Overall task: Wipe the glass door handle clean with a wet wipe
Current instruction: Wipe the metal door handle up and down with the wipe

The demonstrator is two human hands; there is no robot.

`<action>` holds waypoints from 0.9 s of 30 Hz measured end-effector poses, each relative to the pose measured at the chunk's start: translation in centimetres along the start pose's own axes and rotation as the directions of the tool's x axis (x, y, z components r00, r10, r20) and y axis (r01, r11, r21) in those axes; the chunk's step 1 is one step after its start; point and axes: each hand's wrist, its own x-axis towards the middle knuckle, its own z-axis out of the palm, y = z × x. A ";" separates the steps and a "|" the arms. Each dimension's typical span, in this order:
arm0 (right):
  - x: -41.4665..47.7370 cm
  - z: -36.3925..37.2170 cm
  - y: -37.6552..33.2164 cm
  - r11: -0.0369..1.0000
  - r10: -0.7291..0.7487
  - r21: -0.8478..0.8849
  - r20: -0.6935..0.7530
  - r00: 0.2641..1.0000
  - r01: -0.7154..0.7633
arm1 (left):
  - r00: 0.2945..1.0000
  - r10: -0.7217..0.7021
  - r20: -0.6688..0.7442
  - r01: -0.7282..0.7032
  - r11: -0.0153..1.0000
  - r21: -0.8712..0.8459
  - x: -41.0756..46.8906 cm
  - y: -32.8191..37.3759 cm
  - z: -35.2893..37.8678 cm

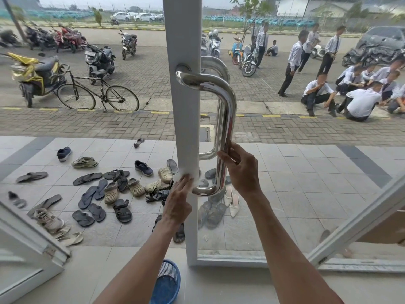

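Observation:
A polished steel D-shaped door handle (228, 110) is fixed to the white frame (186, 128) of a glass door, in the middle of the head view. My right hand (240, 170) grips the lower part of the handle's upright bar. My left hand (178, 200) presses a white wet wipe (186, 175) against the frame beside the handle's lower bend. The wipe is mostly hidden under my fingers. A matching handle (215, 69) shows through the glass on the outer side.
A blue plastic basket (167, 284) stands on the floor below my arms. Several sandals and shoes (109, 189) lie on the tiles outside. White door frames slant in at the lower left (32, 244) and lower right (359, 224). Motorbikes, a bicycle and people are beyond.

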 end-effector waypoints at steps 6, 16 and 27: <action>0.0 0.0 -0.2 1.000 0.013 0.006 0.001 1.000 -0.013 | 0.999 0.027 -0.022 -0.028 0.999 -0.032 -1.7 2.2 0.6; 0.1 0.0 -0.3 0.999 0.027 0.022 0.012 1.000 -0.027 | 0.990 0.138 0.006 -0.138 0.990 -0.033 -2.4 4.9 1.5; 0.2 0.0 0.0 0.998 0.054 0.042 0.016 0.998 -0.054 | 0.914 0.292 0.280 -0.304 0.953 -0.002 2.5 -0.1 -3.3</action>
